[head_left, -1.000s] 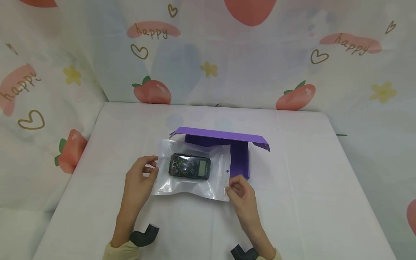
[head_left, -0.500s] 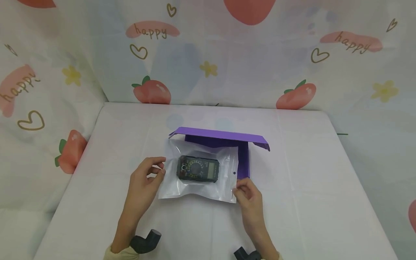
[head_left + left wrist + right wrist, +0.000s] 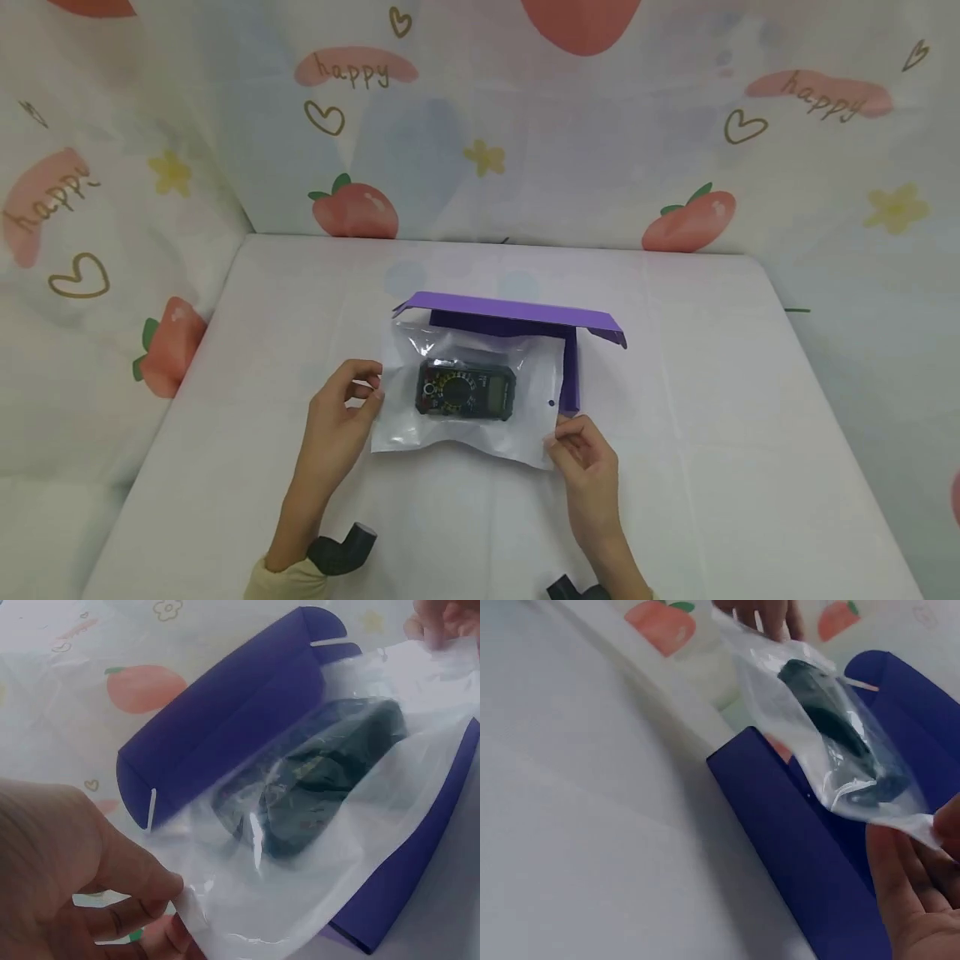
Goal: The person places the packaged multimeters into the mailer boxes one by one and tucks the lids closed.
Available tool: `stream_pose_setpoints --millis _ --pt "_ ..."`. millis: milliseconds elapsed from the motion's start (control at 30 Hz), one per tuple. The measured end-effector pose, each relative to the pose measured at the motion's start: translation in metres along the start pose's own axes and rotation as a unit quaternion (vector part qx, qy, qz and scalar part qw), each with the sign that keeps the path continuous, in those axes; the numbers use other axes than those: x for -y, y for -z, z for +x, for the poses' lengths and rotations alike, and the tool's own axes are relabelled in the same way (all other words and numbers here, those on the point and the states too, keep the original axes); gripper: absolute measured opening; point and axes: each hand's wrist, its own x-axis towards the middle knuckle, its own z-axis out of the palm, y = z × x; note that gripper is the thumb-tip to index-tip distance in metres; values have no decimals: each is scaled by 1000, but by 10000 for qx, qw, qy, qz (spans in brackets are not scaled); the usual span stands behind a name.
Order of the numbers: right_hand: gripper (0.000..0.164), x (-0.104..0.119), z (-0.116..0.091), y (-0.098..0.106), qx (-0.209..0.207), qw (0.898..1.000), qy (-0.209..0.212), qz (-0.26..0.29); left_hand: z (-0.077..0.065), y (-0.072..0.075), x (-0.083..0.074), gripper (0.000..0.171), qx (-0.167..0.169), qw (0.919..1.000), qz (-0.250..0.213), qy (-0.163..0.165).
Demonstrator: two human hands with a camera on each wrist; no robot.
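Note:
A clear-fronted plastic bag [image 3: 534, 375] with a white back is stretched between both hands, above an open purple box [image 3: 572, 375]. Inside the bag lies a dark multimeter [image 3: 465, 390] with a round dial and a small display. My left hand [image 3: 336, 425] pinches the bag's left edge between thumb and fingers; the left wrist view shows that thumb [image 3: 161, 881] on the plastic. At the lower right corner, my right hand [image 3: 592, 467] pinches the bag near its punched hole. The bag hides most of the box's interior.
The box's raised lid [image 3: 510, 308] stands along the back, its side flaps sticking out. A white-covered table [image 3: 720, 417] spreads around, with a patterned cloth backdrop [image 3: 570, 150] behind and at the left. Each wrist carries a black camera mount [image 3: 342, 550].
Both hands have shifted to the right with the bag, which now covers more of the box. The box stays in place and the grips look unchanged.

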Motion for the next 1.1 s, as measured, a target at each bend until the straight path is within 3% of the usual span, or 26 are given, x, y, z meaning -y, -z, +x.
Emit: stream_pose_setpoints --millis 167,400,667,900,1100 --pt "7 0 0 5 -33 10000 62 9 2 -6 1 30 134 9999 5 98" --pt "8 6 8 11 -430 9989 51 -159 6 -16 3 30 232 9995 -172 135" --pt "11 13 15 16 -581 9923 427 -1010 16 -30 0 29 58 9999 -67 72" --pt "11 10 21 18 -623 9763 987 -1824 26 -44 -2 29 -280 9988 259 -317" --pt "9 3 27 17 -797 9695 1113 -2032 36 -55 -3 25 -458 9952 572 -650"
